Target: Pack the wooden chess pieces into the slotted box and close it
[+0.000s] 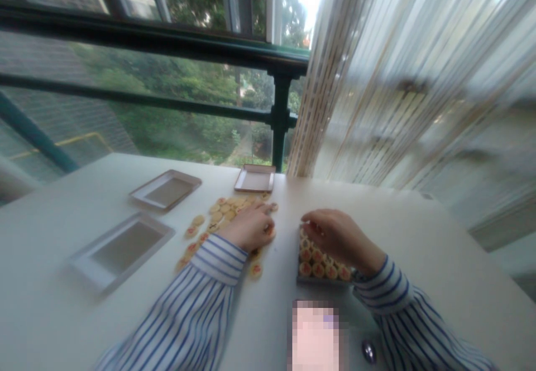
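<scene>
Round wooden game pieces with red marks lie scattered on the white table. My left hand rests palm down among them, fingers curled over one or more pieces near its fingertips. My right hand hovers over a small tray filled with rows of the same pieces, fingertips pinched at its far left corner. What the pinch holds is hidden. Both arms wear blue-striped sleeves.
Three shallow rectangular trays stand on the table: a large one at front left, one behind it, a small one at the far edge. A window railing and a curtain lie beyond. A small dark knob sits near the front edge.
</scene>
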`<action>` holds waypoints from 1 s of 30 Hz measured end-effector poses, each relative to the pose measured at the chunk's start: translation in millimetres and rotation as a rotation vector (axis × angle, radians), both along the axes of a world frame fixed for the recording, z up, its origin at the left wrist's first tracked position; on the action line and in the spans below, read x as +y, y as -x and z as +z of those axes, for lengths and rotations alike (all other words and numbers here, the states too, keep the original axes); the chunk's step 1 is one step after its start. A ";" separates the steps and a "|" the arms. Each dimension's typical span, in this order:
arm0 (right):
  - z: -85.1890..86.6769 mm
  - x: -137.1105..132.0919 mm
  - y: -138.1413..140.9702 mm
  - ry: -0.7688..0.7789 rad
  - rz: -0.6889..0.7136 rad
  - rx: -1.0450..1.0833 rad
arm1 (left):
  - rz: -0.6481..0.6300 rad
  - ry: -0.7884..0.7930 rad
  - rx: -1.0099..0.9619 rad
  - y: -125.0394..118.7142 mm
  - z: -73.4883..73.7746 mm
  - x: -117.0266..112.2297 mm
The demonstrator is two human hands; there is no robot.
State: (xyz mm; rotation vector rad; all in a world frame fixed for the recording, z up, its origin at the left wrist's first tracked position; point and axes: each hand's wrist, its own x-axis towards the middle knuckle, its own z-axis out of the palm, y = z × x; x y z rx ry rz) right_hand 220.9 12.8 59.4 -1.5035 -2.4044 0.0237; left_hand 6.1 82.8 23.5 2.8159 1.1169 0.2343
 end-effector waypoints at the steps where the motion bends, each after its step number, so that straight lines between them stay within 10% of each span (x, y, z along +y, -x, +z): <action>1: -0.2 -0.1 0.0 -0.001 0.000 -0.002 | -0.002 -0.005 -0.001 0.0 0.0 0.0; 30: 15.6 -15.4 -5.3 -0.050 -0.062 -0.013 | -0.068 -0.059 -0.185 -12.3 18.1 -10.8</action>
